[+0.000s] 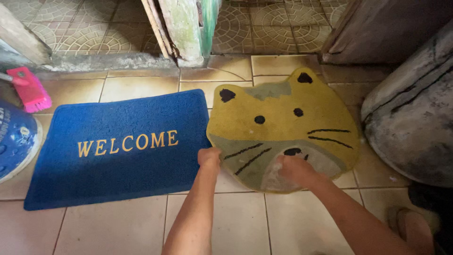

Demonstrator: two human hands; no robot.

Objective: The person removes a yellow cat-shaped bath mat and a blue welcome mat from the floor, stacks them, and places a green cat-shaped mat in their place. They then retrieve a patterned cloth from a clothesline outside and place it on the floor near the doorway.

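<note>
A yellow animal-face mat (283, 118) with black eyes, ears and whiskers lies on the tiled floor (118, 226). My left hand (209, 157) grips its left near edge, where it meets a blue doormat (118, 146) with gold lettering. My right hand (295, 169) presses closed on the mat's near edge, by the grey muzzle patch and black nose. Both forearms reach in from the bottom of the view.
A pink brush (29, 89) lies at the far left beside a blue round container (16, 139). A large grey rounded concrete object (415, 123) stands at right. A door frame post (188, 28) rises behind the mats. My foot (413, 226) shows at the bottom right.
</note>
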